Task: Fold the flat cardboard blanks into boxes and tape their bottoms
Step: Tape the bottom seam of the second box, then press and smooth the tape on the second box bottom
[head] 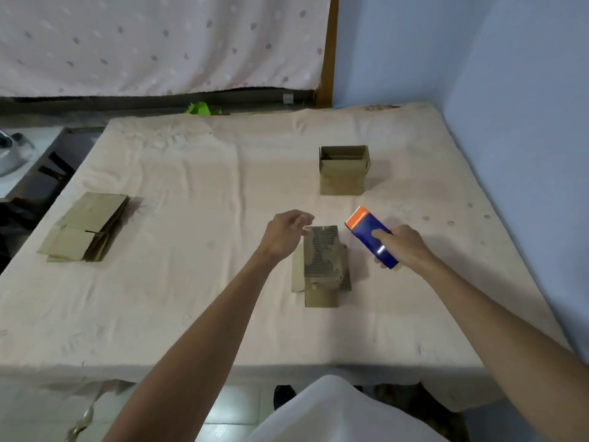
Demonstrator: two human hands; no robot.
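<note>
A small cardboard box (322, 266) stands upside down at the middle of the bed, a shiny strip of tape running along its bottom and its flaps splayed on the cloth. My left hand (285, 232) hovers over the box's far left corner, fingers loosely bent, fingertips at the edge. My right hand (404, 247) grips a blue tape dispenser with an orange end (366, 229), held just right of the box and tilted away. A folded box (342, 170) stands open-topped farther back. Several flat cardboard blanks (86, 228) lie stacked at the left.
The peach cloth-covered bed (191, 282) fills the view, with a blue wall along its right side and a curtain behind. A green object (200, 109) lies past the far edge. Floor tiles and a dark shoe (283, 395) show below the near edge.
</note>
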